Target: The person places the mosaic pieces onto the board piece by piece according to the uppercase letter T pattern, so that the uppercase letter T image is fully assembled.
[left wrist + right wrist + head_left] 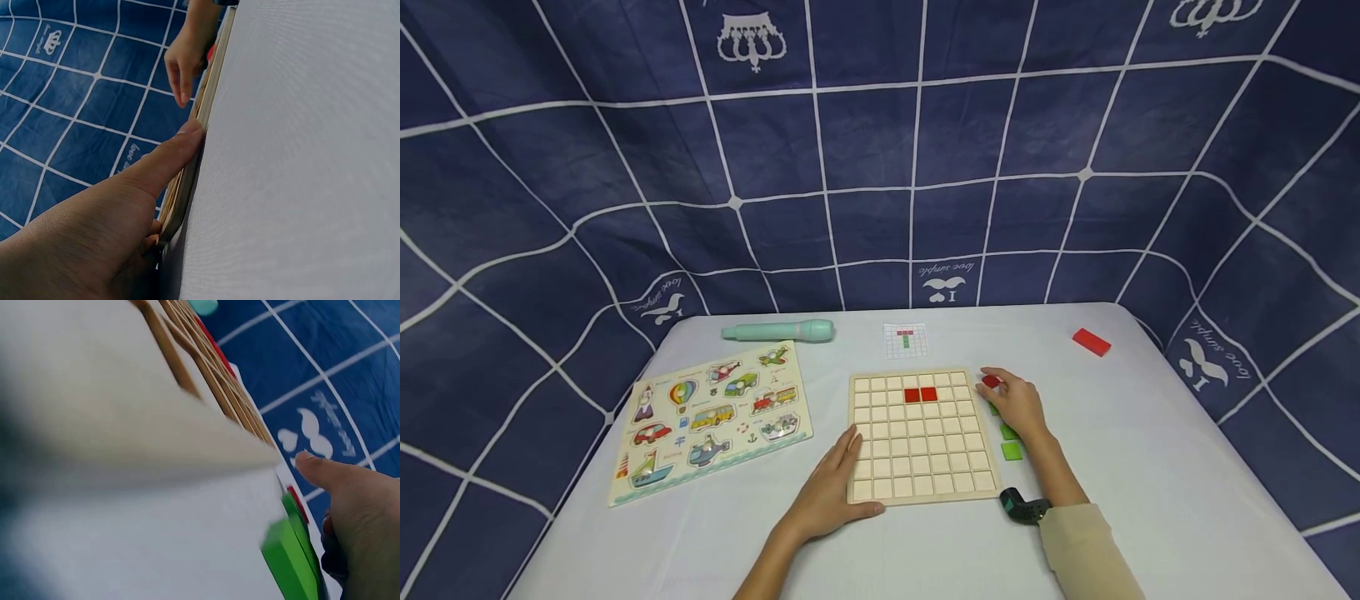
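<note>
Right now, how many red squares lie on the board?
2: the left square and right square, side by side on the board, second row from the top.

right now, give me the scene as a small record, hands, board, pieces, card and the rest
left hand: touches the wooden grid board at its near-left corner
right hand: over a loose red tile, contact unclear
on board: two red squares, side by side
right of board: green tiles
beyond board: card printed with a red-and-green T
far right: red block
left of board: picture puzzle, mint-green cylinder beyond it
</note>
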Demonstrator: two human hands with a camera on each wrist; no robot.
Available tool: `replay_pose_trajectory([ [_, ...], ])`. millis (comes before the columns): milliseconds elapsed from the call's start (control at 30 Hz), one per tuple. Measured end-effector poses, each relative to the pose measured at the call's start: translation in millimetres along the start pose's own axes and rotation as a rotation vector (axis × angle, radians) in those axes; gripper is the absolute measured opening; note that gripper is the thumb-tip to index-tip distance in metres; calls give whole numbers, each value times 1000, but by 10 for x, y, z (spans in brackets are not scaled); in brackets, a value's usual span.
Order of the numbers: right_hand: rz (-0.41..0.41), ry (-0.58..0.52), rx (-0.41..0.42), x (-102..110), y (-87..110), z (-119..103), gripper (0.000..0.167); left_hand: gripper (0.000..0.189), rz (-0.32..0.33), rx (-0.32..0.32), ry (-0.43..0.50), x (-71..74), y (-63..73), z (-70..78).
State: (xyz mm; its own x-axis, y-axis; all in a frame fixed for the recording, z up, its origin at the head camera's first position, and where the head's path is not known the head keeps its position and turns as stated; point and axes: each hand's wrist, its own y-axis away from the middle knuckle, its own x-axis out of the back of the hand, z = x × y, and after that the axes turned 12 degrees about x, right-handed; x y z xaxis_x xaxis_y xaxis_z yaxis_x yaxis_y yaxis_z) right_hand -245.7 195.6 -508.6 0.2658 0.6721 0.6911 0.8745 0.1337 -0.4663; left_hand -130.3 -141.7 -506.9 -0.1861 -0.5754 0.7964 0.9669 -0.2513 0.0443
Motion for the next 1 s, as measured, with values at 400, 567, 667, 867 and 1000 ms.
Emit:
replay_pose_trajectory([
  [400, 10, 15, -31, 74, 21, 137, 37, 110, 2, -7, -1, 4, -1, 12],
  [567, 4, 22, -42, 70, 17, 137, 38, 110, -2, -4, -1, 10, 0, 20],
  [667, -18, 38, -54, 70, 19, 131, 40, 109, -3, -4, -2, 14, 2, 23],
  [867, -93, 94, -75, 71, 14, 118, 49, 109, -5, -2, -4, 10, 2, 15],
  [1000, -113, 120, -75, 62, 7, 125, 50, 109, -3, -4, -9, 12, 0, 11],
])
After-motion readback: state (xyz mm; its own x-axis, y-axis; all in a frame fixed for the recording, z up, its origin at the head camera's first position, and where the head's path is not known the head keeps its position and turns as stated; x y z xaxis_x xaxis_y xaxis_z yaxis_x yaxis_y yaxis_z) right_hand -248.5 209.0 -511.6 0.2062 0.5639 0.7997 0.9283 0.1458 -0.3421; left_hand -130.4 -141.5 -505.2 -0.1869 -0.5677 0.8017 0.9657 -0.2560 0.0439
